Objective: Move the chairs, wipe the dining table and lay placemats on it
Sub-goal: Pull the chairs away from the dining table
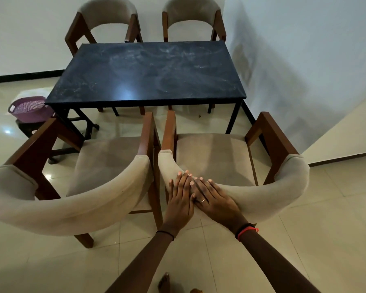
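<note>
Now: four armchairs, curved beige fabric backs, brown wood frames: upper-left chair, upper-right chair, lower-left chair, lower-right chair. One rectangular dining table, centre frame, dark glossy top, dust-smeared. One purple perforated basket, left. On lower-right chair's backrest, left hand and right hand, flat, fingers straight.

left: black wristband | right: red-black wristbands | right hand: ring
</note>
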